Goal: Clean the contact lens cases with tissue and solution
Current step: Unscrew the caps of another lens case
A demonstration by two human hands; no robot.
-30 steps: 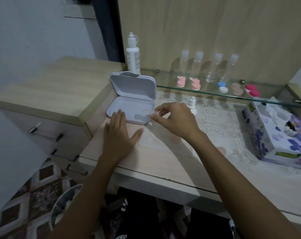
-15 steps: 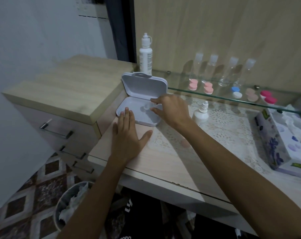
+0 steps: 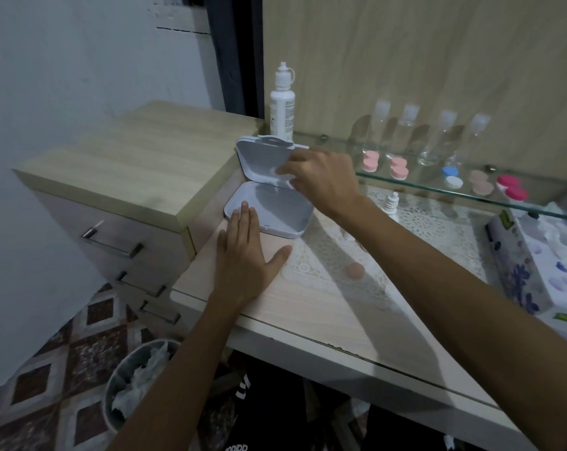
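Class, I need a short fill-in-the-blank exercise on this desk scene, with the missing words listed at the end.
1. The grey box on the desk has its lid ____.
2. The left hand lies ____ on the desk, fingertips at the box's near edge.
3. The tall white bottle stands ____ the box.
4. The pink cases sit on the ____ shelf.

Missing words: open; flat; behind; glass

Both forearms bare; no sleeves, rings, watch visible; wrists maybe bare too.

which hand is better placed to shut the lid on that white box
Right. The right hand already has fingers on the open lid; the left hand lies flat, steadying the box base.
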